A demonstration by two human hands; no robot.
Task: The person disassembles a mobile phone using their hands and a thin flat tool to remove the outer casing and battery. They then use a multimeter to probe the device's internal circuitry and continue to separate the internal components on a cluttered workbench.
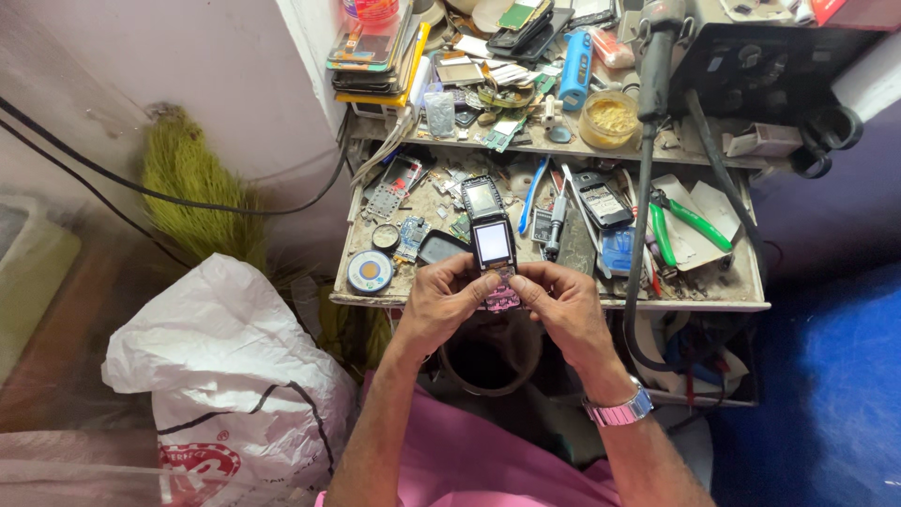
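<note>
A small bar-shaped mobile phone (pixel 494 246) with a lit white screen and a pale keypad is held between both hands, just above the front edge of an open drawer (pixel 563 302). My left hand (pixel 441 302) grips its lower left side with the thumb on the keypad. My right hand (pixel 561 302) grips the lower right side, thumb also on the keypad; a metal watch (pixel 618 410) is on that wrist. A second dark phone (pixel 481 196) lies in the drawer right beyond the held one.
The drawer holds circuit boards, phone parts, a round tin (pixel 370 271), green-handled pliers (pixel 690 222) and tweezers. The cluttered shelf above carries stacked phones (pixel 375 56), a blue tube (pixel 575 68), a jar (pixel 609 118). A black hose (pixel 642 216) hangs across. A white plastic bag (pixel 230 366) lies left.
</note>
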